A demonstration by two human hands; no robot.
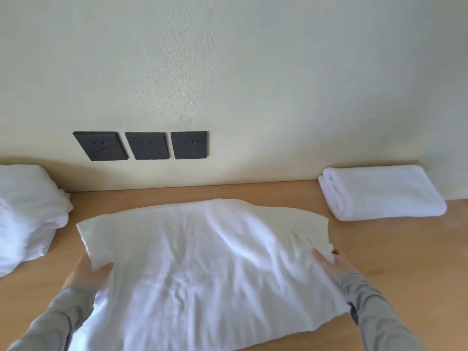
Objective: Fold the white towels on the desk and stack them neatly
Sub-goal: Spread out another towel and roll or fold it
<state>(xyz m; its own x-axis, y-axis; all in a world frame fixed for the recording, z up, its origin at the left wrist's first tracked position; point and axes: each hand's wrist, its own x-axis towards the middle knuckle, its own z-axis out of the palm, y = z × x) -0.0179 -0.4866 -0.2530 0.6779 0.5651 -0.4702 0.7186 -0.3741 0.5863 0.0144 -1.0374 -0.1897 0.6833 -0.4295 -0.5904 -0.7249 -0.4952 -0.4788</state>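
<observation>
Pinching the white towel (202, 262) by its short edges, my left hand (87, 272) grips at 8 o'clock and my right hand (329, 264) at 4 o'clock, thumbs on top. It lies mid-desk (379, 252), its long axis running 9 to 3 and its far edge humped toward 12. I judge it light, soft and limp, best held at the corners so it won't sag. A folded towel (379, 193) sits at 2 o'clock and a loose towel heap (25, 216) at 9.

3 black sockets (145, 146) sit side by side in a row, low on the cream wall (278, 84).
</observation>
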